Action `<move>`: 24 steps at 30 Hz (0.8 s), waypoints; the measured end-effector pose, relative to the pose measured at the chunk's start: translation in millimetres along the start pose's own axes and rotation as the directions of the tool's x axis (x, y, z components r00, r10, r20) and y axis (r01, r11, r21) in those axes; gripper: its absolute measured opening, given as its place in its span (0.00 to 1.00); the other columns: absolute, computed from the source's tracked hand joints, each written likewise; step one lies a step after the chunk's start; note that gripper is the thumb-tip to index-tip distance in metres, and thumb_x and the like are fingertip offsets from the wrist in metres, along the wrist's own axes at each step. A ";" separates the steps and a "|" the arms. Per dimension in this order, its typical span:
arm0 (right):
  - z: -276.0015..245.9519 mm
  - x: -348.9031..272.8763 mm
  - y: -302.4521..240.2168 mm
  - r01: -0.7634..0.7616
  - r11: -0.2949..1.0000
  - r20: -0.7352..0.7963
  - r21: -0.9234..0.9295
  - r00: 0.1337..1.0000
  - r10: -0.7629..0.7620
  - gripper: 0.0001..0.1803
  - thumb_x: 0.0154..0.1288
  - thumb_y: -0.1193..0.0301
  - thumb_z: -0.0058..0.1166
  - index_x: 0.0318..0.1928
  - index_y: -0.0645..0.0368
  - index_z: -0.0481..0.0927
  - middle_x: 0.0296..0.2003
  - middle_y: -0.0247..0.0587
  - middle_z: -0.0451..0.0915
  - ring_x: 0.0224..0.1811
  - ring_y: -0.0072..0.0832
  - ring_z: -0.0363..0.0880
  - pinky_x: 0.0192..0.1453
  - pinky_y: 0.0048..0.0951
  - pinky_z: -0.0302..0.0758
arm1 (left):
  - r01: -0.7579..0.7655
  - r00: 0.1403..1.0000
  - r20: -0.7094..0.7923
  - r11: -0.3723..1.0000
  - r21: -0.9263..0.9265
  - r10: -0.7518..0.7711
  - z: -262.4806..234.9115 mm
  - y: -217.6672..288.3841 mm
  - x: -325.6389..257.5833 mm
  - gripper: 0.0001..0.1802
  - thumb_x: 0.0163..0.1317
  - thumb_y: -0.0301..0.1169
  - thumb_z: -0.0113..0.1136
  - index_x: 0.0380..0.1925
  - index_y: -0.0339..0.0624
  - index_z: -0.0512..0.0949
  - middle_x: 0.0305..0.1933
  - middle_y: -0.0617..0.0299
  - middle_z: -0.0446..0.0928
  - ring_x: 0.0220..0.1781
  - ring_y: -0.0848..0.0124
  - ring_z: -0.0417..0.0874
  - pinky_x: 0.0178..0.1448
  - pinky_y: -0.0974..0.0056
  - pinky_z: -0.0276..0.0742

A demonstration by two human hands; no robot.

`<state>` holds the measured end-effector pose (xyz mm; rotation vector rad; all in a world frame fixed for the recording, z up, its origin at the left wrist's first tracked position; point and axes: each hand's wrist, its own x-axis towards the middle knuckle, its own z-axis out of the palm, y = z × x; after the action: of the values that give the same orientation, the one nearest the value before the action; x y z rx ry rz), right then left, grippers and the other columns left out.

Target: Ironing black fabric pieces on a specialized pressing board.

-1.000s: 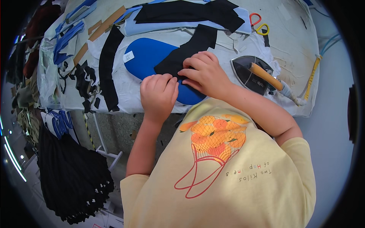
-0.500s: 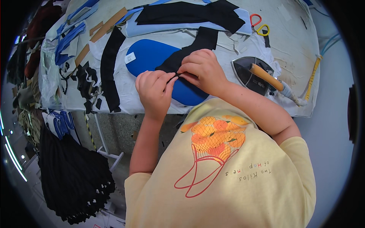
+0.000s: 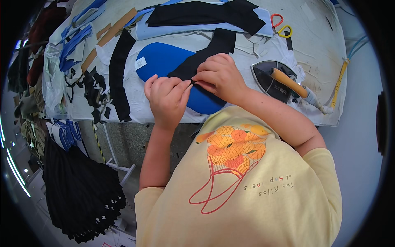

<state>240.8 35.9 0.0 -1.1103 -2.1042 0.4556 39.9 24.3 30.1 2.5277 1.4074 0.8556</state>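
A black fabric piece [image 3: 223, 42] lies across a blue pad with rounded ends [image 3: 158, 55], which carries a small white label. At the fabric's near edge, my left hand [image 3: 168, 99] pinches with thumb and forefinger, its other fingers loosely curled. Close against it on the right, my right hand [image 3: 222, 79] pinches the same edge, and the fingertips of both hands almost meet. Part of the fabric is hidden under my right hand. A long black strip [image 3: 119, 74] lies left of the pad.
An iron with a wooden handle [image 3: 273, 80] rests right of my right hand. Beyond it lie red-and-yellow-handled scissors [image 3: 283, 31]. Black fabric [image 3: 201, 15] lies on a light-blue piece at the back. Black scraps [image 3: 94, 88] are on the left, and black garments [image 3: 82, 189] hang below.
My left hand has shifted very slightly, its forefinger lifting a little. My right hand has hardly moved, and both keep pinching the fabric edge.
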 end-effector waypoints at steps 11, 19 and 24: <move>-39.2 -18.4 66.6 0.204 0.890 0.154 -0.409 0.976 -0.153 0.16 0.53 0.77 0.56 0.44 0.48 0.83 0.46 0.32 0.80 0.51 0.32 0.77 0.63 0.37 0.68 | -0.238 0.960 0.162 0.971 0.034 0.230 14.7 -0.8 -12.7 0.11 0.53 0.28 0.61 0.38 0.43 0.83 0.37 0.64 0.78 0.43 0.66 0.79 0.55 0.55 0.73; -39.8 -38.3 5.2 0.035 0.979 0.355 -0.201 0.934 0.039 0.25 0.68 0.58 0.53 0.65 0.45 0.74 0.63 0.39 0.72 0.66 0.37 0.69 0.73 0.46 0.61 | -0.279 0.930 0.260 0.959 0.044 0.258 6.0 2.2 -10.3 0.16 0.53 0.28 0.59 0.43 0.37 0.80 0.41 0.59 0.79 0.44 0.62 0.80 0.50 0.57 0.76; -37.1 -45.0 3.4 0.070 0.957 0.343 -0.281 0.939 0.032 0.27 0.68 0.54 0.53 0.66 0.43 0.72 0.64 0.36 0.70 0.69 0.31 0.66 0.75 0.44 0.55 | -0.311 0.915 0.251 0.948 -0.062 0.317 -6.5 -13.2 -20.8 0.14 0.54 0.28 0.58 0.41 0.37 0.82 0.45 0.55 0.82 0.47 0.62 0.83 0.50 0.57 0.78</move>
<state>286.9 0.4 4.6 -1.2438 -2.5522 0.3590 18.2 13.7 22.0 2.7709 0.9251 0.5456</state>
